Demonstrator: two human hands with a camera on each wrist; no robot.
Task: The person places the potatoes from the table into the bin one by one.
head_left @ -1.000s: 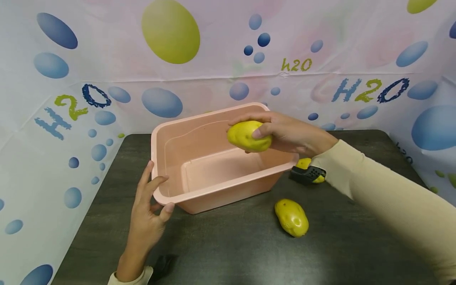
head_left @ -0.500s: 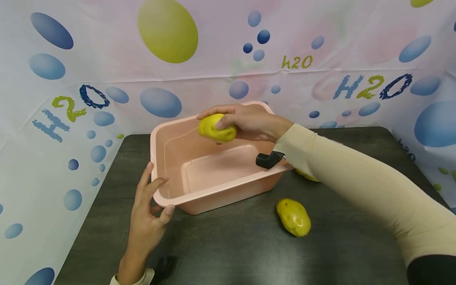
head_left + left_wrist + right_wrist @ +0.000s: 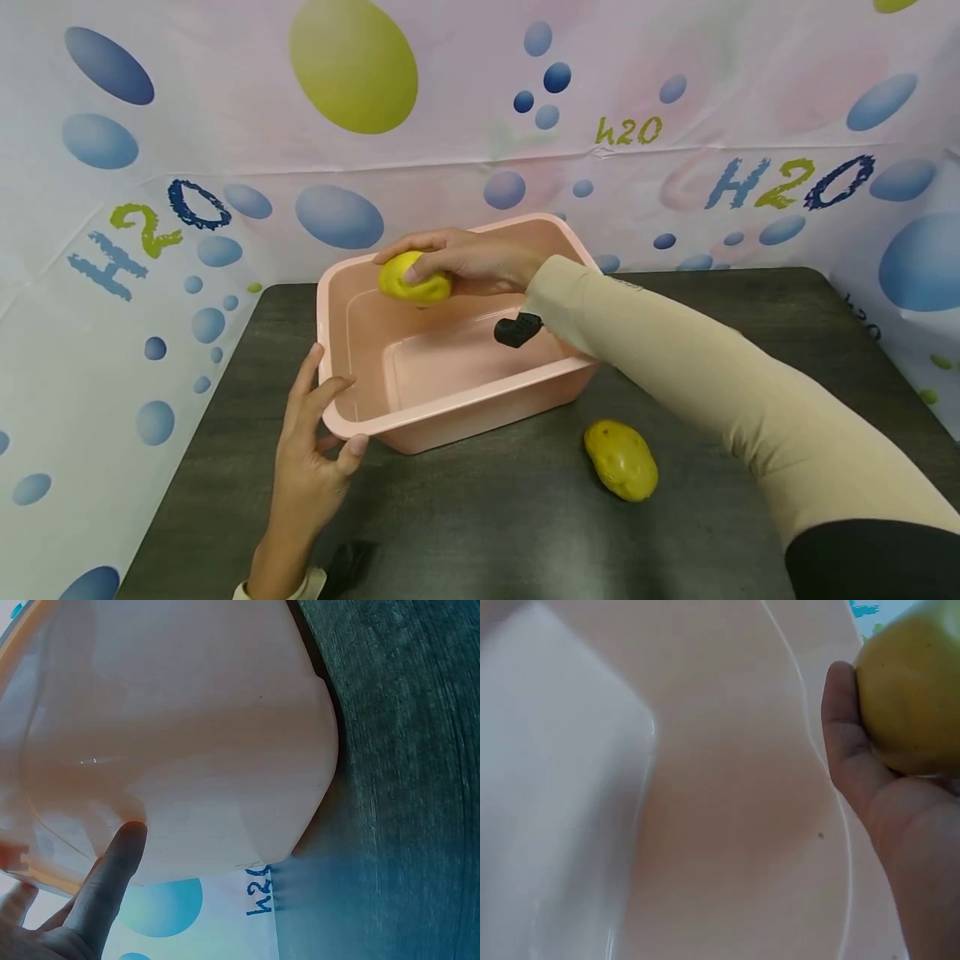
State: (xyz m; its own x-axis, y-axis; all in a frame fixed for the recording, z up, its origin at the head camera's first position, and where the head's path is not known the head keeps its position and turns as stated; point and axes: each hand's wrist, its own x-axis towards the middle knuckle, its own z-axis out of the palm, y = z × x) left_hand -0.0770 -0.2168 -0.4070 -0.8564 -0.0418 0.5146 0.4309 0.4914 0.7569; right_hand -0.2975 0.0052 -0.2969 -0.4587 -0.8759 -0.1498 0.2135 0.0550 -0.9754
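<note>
Dark table (image 3: 465,537) w/ a patterned sheet (image 3: 450,154) behind; a 2nd potato (image 3: 621,460) lies on the table nr the front R of the pink tub (image 3: 487,423), & the beige R sleeve (image 3: 675,358) crosses the tub's R end, hiding that corner, w/ a black wrist piece (image 3: 517,330) over the tub. L hand (image 3: 311,442) grips the tub's near-L corner, thumb outside, a finger inside the rim. R hand (image 3: 472,260) is clamped on the yellow potato (image 3: 415,282), thumb on its near side, fingers round it, held inside the tub's outline above the floor, twd back L.
</note>
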